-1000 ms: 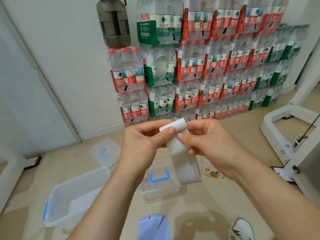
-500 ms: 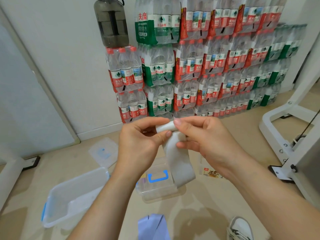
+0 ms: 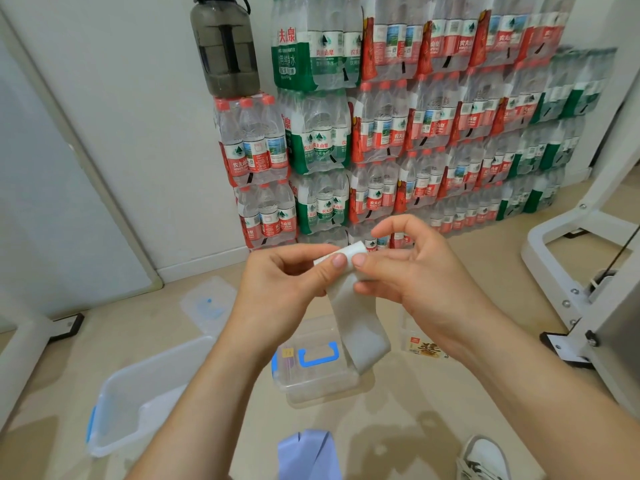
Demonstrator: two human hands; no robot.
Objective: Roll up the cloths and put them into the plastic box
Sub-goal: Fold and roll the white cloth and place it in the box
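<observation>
Evidently light and limp, the cloth [image 3: 360,327] hangs at mid-frame, its rolled top pinched between thumb and fingers of the left hand [image 3: 277,292] and right hand [image 3: 415,282]. Grip the roll itself, or it likely unwinds. The box [image 3: 117,424] sits lower left.

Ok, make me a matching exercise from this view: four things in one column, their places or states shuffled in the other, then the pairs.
Things:
1. white cloth
2. dark jug
3. lilac cloth
4. open plastic box

Places or states:
a. stands on a pack of water bottles
b. lower left, open at the top
c. pinched by the left hand and right hand, partly rolled, its end hanging
d. at the bottom edge of the view

Pairs: 1-c, 2-a, 3-d, 4-b
</observation>
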